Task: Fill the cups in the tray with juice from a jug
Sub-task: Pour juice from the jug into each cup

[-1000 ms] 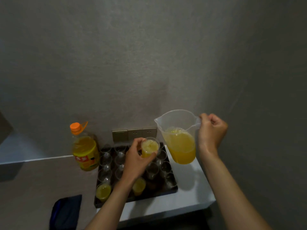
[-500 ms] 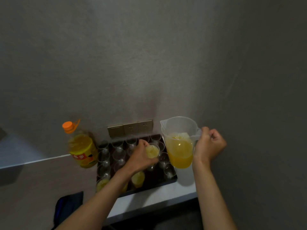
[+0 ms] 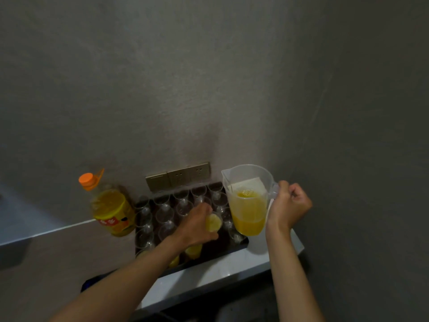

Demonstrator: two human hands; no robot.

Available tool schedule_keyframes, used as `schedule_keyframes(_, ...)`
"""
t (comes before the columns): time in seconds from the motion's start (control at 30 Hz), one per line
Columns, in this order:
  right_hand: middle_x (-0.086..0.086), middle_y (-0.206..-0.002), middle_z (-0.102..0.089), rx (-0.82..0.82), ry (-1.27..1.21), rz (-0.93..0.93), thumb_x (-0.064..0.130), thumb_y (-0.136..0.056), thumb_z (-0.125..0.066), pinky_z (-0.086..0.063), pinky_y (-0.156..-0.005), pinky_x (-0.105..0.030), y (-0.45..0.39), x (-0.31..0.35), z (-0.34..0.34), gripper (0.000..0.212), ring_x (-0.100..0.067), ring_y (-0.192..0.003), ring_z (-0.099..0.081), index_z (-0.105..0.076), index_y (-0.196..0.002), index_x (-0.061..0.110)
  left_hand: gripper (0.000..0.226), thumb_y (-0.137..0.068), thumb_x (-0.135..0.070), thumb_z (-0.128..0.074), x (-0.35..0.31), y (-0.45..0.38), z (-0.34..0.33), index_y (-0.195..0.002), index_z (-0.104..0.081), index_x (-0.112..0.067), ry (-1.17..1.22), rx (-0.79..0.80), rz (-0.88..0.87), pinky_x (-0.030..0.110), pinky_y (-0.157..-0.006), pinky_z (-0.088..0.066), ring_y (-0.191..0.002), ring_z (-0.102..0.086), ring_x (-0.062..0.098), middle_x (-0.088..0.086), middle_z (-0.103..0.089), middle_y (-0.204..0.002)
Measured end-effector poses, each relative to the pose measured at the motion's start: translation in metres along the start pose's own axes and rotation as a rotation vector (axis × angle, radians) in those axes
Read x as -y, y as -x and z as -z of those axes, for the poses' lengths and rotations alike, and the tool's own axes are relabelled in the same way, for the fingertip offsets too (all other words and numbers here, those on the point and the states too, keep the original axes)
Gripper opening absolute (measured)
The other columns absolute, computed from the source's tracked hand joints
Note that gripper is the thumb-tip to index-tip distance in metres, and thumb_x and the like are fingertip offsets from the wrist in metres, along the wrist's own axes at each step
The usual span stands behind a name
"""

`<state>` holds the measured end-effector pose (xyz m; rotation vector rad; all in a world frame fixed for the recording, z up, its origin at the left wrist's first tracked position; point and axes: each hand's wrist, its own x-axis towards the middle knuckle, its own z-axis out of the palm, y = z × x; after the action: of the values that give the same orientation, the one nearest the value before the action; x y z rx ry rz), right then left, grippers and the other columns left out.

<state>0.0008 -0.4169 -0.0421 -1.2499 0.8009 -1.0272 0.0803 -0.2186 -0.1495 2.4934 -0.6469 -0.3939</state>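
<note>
Down comes the left hand (image 3: 197, 225), gripping a filled cup (image 3: 213, 223) low over the tray (image 3: 241, 244); right hand (image 3: 287, 205) clutches the jug (image 3: 247, 201) just beside it, so seat that cup level

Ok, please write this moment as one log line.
left hand: grips filled cup over tray | right hand: holds jug upright by handle | pouring: none | most cups: empty
</note>
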Motion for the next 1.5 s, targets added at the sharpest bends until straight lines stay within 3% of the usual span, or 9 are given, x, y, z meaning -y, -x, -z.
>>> schedule_keyframes(0.1,0.009,-0.048,-0.026,-0.020,0.036,-0.012,0.001,-0.081,-0.060,-0.028,-0.049,-0.027,0.000,-0.005,0.003,0.036,-0.010,-0.050,-0.023,-0.037,-0.055,0.011,0.077,-0.063,-0.048,-0.080,0.003,0.000,-0.008,-0.130,-0.047,-0.026,-0.002,0.024,-0.029,0.034,-0.095,-0.049,-0.115,-0.048,0.013,-0.006,-0.048,-0.128)
schedule_keyframes(0.3,0.003,-0.051,-0.029,-0.044,0.058,-0.026,0.002,-0.081,-0.059,-0.032,-0.055,-0.030,-0.002,-0.014,0.011,0.033,-0.016,-0.054,-0.027,-0.040,-0.057,0.010,0.064,-0.064,-0.049,-0.081,0.006,-0.005,-0.019,-0.113,-0.043,-0.035,-0.142,0.114,-0.080,0.026,-0.080,-0.042,-0.107,-0.047,0.013,-0.008,-0.047,-0.123)
schedule_keyframes(0.43,0.014,-0.045,-0.029,-0.052,0.049,-0.048,0.000,-0.083,-0.060,-0.031,-0.052,-0.028,-0.002,-0.019,0.014,0.038,-0.010,-0.050,-0.026,-0.037,-0.055,0.013,0.072,-0.068,-0.047,-0.083,0.005,-0.011,-0.023,-0.126,-0.044,-0.029,-0.277,0.186,-0.112,0.031,-0.090,-0.047,-0.119,-0.048,0.019,-0.002,-0.045,-0.137)
schedule_keyframes(0.57,0.006,-0.049,-0.029,-0.070,0.059,-0.051,0.000,-0.083,-0.060,-0.031,-0.053,-0.028,0.001,-0.022,0.017,0.033,-0.011,-0.052,-0.027,-0.040,-0.057,0.008,0.085,-0.068,-0.041,-0.086,0.001,-0.015,-0.028,-0.137,-0.040,-0.022,-0.393,0.232,-0.121,0.037,-0.096,-0.049,-0.127,-0.046,0.025,0.004,-0.042,-0.145)
schedule_keyframes(0.7,0.004,-0.050,-0.029,-0.092,0.052,-0.063,0.001,-0.083,-0.060,-0.033,-0.055,-0.029,0.000,-0.024,0.020,0.032,-0.012,-0.053,-0.028,-0.041,-0.058,0.007,0.085,-0.070,-0.036,-0.086,-0.003,-0.018,-0.032,-0.141,-0.042,-0.018,-0.490,0.237,-0.156,0.038,-0.099,-0.049,-0.130,-0.045,0.025,0.004,-0.038,-0.148)
schedule_keyframes(0.87,0.013,-0.045,-0.028,-0.089,0.020,-0.069,-0.001,-0.083,-0.060,-0.033,-0.055,-0.029,0.002,-0.023,0.020,0.040,-0.008,-0.051,-0.026,-0.036,-0.055,0.013,0.085,-0.073,-0.033,-0.085,-0.006,-0.019,-0.038,-0.144,-0.040,-0.016,-0.607,0.262,-0.173,0.042,-0.101,-0.049,-0.134,-0.040,0.028,0.007,-0.036,-0.150)
schedule_keyframes(1.1,0.008,-0.049,-0.030,-0.113,0.014,-0.069,0.000,-0.083,-0.060,-0.035,-0.056,-0.029,0.004,-0.024,0.023,0.037,-0.011,-0.053,-0.029,-0.038,-0.056,0.011,0.084,-0.077,-0.035,-0.081,-0.003,-0.022,-0.043,-0.147,-0.040,-0.011,-0.759,0.286,-0.219,0.040,-0.101,-0.045,-0.138,-0.033,0.029,0.010,-0.031,-0.152)
schedule_keyframes(1.27,0.011,-0.048,-0.026,-0.122,0.023,-0.062,-0.001,-0.083,-0.060,-0.033,-0.054,-0.028,0.007,-0.024,0.026,0.038,-0.009,-0.052,-0.026,-0.036,-0.056,0.011,0.078,-0.080,-0.035,-0.078,0.000,-0.027,-0.045,-0.145,-0.043,-0.011,-0.765,0.291,-0.235,0.040,-0.101,-0.044,-0.138,-0.031,0.028,0.010,-0.033,-0.151)
schedule_keyframes(1.5,0.002,-0.050,-0.033,-0.155,0.026,-0.060,0.001,-0.084,-0.061,-0.037,-0.056,-0.030,0.006,-0.027,0.035,0.039,-0.021,-0.055,-0.032,-0.038,-0.054,0.013,0.082,-0.081,-0.045,-0.075,0.000,-0.031,-0.050,-0.148,-0.040,-0.012,-0.778,0.258,-0.223,0.041,-0.110,-0.037,-0.144,-0.027,0.029,0.009,-0.030,-0.155)
